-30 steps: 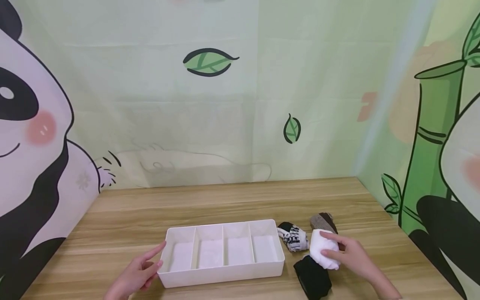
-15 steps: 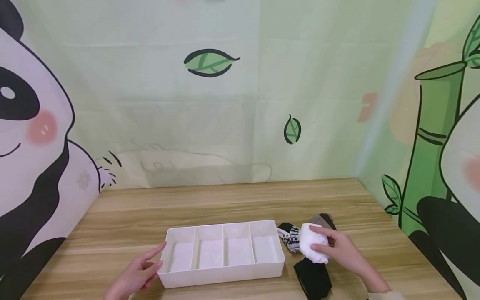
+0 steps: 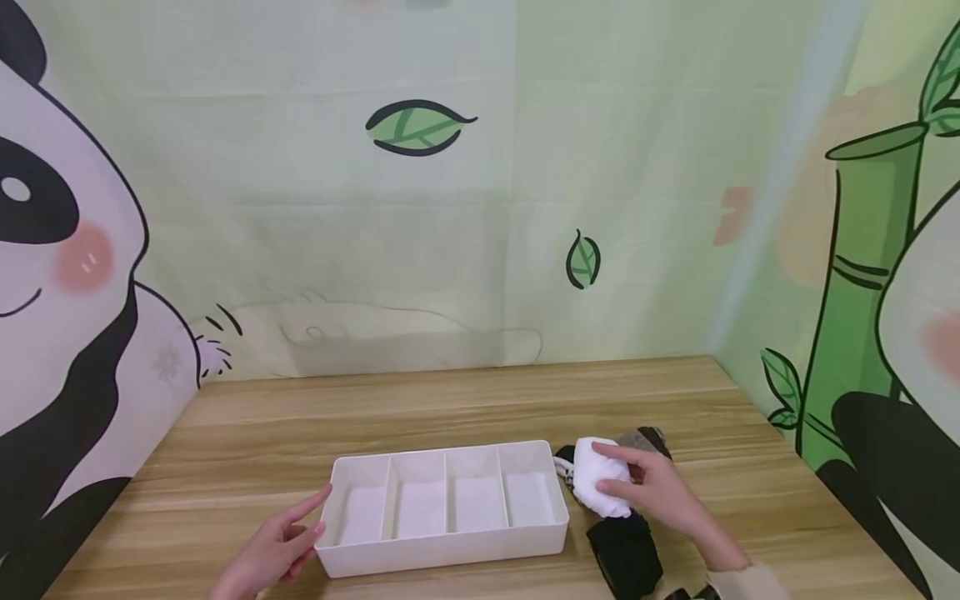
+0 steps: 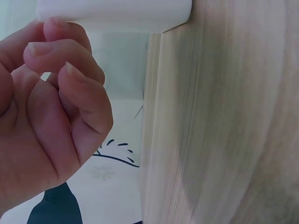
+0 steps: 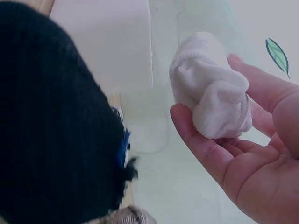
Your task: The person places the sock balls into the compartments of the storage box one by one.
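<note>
My right hand (image 3: 652,487) holds a rolled white sock (image 3: 596,483) between thumb and fingers, raised right of the white divided box (image 3: 442,546). In the right wrist view, the folds and ribbed edge of the white sock (image 5: 210,88) show. Behind it, a black-and-white patterned sock is largely hidden; a grey-brown sock (image 3: 647,439) lies farther back. Nearer me lies a folded black sock (image 3: 626,558), large in the right wrist view. My left hand (image 3: 270,542) touches the box's left end with index finger and thumb; its other fingers are loosely curled in the left wrist view.
The box has several compartments side by side, with nothing visible inside them. It stands on a wood-grain table (image 3: 375,408). A printed cloth backdrop (image 3: 300,250) with pandas and bamboo encloses the table at the back and sides.
My right hand has lifted the white sock and carried it left toward the box, now covering most of the patterned sock. The left hand and the box have stayed in place.
</note>
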Tool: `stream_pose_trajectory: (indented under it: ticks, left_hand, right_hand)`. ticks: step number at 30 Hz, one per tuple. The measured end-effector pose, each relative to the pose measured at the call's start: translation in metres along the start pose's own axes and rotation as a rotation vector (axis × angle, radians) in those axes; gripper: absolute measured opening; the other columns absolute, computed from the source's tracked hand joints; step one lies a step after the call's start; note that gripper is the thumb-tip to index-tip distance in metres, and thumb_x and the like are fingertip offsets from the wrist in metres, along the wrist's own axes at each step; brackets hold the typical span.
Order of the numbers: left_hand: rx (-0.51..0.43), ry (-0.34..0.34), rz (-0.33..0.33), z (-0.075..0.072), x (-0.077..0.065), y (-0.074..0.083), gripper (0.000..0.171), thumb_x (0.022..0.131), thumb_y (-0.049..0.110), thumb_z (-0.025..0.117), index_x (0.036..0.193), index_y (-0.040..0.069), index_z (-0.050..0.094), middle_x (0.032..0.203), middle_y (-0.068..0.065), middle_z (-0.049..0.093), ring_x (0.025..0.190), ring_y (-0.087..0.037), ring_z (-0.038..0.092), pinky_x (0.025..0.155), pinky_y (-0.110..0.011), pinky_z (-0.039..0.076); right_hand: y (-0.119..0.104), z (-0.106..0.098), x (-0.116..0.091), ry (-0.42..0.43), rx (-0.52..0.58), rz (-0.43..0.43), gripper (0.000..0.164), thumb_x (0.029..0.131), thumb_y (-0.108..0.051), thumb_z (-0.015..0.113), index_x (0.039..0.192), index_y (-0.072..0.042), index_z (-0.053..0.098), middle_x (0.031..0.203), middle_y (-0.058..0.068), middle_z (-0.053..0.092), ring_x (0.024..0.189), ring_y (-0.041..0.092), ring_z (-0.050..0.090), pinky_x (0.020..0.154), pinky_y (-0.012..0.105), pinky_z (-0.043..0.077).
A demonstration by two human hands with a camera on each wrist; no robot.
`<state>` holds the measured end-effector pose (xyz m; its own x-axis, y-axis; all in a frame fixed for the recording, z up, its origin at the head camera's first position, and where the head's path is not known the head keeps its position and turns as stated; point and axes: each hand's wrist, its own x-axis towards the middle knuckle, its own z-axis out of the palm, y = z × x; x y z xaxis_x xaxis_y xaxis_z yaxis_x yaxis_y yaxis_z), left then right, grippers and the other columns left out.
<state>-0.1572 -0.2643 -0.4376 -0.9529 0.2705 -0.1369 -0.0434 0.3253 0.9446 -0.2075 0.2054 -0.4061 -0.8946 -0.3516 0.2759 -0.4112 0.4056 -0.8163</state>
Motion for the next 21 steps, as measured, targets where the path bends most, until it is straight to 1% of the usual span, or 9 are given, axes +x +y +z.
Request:
stream_pose_trajectory:
  ticks: [2, 4, 6, 9, 13, 14, 16, 20, 21]
  left_hand:
    - [-0.007, 0.0, -0.003, 0.0, 0.0, -0.001, 0.051, 0.093, 0.023, 0.049, 0.139, 0.026, 0.028, 0.062, -0.001, 0.042, 0.047, -0.008, 0.037, 0.044, -0.019, 0.033]
    - [-0.015, 0.005, -0.018, 0.0, -0.001, -0.001, 0.052, 0.092, 0.024, 0.051, 0.139, 0.028, 0.029, 0.062, -0.001, 0.042, 0.048, -0.008, 0.037, 0.045, -0.019, 0.034]
    - [-0.011, 0.004, -0.019, 0.0, -0.001, -0.001, 0.055, 0.092, 0.024, 0.051, 0.14, 0.024, 0.026, 0.062, -0.001, 0.042, 0.048, -0.009, 0.037, 0.045, -0.02, 0.034]
    - [-0.007, -0.001, -0.021, 0.0, 0.0, 0.0, 0.061, 0.092, 0.024, 0.051, 0.139, 0.003, 0.019, 0.061, -0.001, 0.042, 0.047, -0.009, 0.037, 0.045, -0.02, 0.034]
    - [-0.011, -0.003, -0.027, 0.0, 0.0, 0.0, 0.061, 0.092, 0.024, 0.051, 0.139, 0.004, 0.019, 0.061, -0.001, 0.042, 0.048, -0.009, 0.037, 0.045, -0.02, 0.034]
    - [-0.014, -0.002, -0.03, -0.001, -0.001, 0.0, 0.06, 0.092, 0.025, 0.051, 0.141, 0.009, 0.021, 0.061, -0.001, 0.042, 0.048, -0.009, 0.037, 0.045, -0.02, 0.034]
    - [-0.014, 0.0, -0.032, -0.001, -0.001, 0.001, 0.06, 0.091, 0.025, 0.051, 0.141, 0.01, 0.021, 0.061, -0.001, 0.042, 0.048, -0.009, 0.037, 0.045, -0.02, 0.034]
    - [-0.012, 0.004, -0.04, 0.0, -0.001, 0.003, 0.06, 0.092, 0.024, 0.051, 0.141, 0.009, 0.02, 0.061, -0.001, 0.042, 0.048, -0.01, 0.037, 0.045, -0.02, 0.033]
    - [-0.009, 0.006, -0.042, 0.001, 0.0, 0.003, 0.061, 0.092, 0.023, 0.05, 0.14, 0.004, 0.018, 0.061, -0.001, 0.042, 0.048, -0.01, 0.036, 0.045, -0.02, 0.033]
  right_hand:
    - [-0.001, 0.003, 0.002, 0.005, 0.003, -0.012, 0.046, 0.078, -0.013, 0.069, 0.116, 0.007, 0.055, 0.106, 0.025, 0.055, 0.073, 0.008, 0.053, 0.059, 0.024, 0.047]
    - [-0.003, 0.005, 0.004, 0.008, 0.004, -0.023, 0.045, 0.078, -0.012, 0.07, 0.116, 0.008, 0.055, 0.104, 0.026, 0.055, 0.075, 0.01, 0.055, 0.06, 0.024, 0.048]
    - [-0.004, 0.008, 0.006, 0.016, -0.006, -0.03, 0.045, 0.077, -0.012, 0.07, 0.115, 0.007, 0.056, 0.104, 0.026, 0.056, 0.077, 0.011, 0.057, 0.061, 0.024, 0.048]
    - [-0.007, 0.01, 0.008, 0.022, -0.016, -0.036, 0.045, 0.077, -0.013, 0.07, 0.115, 0.007, 0.056, 0.103, 0.026, 0.057, 0.079, 0.012, 0.058, 0.062, 0.024, 0.048]
    - [-0.011, 0.014, 0.012, 0.012, 0.008, -0.046, 0.045, 0.078, -0.011, 0.069, 0.115, 0.009, 0.055, 0.106, 0.027, 0.056, 0.077, 0.012, 0.057, 0.061, 0.024, 0.047]
    - [-0.012, 0.015, 0.013, 0.004, 0.02, -0.053, 0.045, 0.078, -0.011, 0.069, 0.116, 0.009, 0.055, 0.107, 0.028, 0.055, 0.077, 0.012, 0.057, 0.061, 0.024, 0.047]
    - [-0.014, 0.018, 0.015, -0.006, 0.043, -0.057, 0.045, 0.078, -0.01, 0.068, 0.116, 0.01, 0.054, 0.107, 0.028, 0.055, 0.075, 0.011, 0.056, 0.06, 0.024, 0.047]
    - [-0.015, 0.024, 0.02, -0.036, 0.099, -0.07, 0.045, 0.079, -0.007, 0.067, 0.118, 0.011, 0.052, 0.108, 0.029, 0.054, 0.075, 0.011, 0.056, 0.058, 0.025, 0.048]
    - [-0.016, 0.025, 0.022, -0.039, 0.105, -0.073, 0.045, 0.08, -0.007, 0.067, 0.118, 0.011, 0.052, 0.107, 0.029, 0.055, 0.075, 0.011, 0.056, 0.057, 0.025, 0.048]
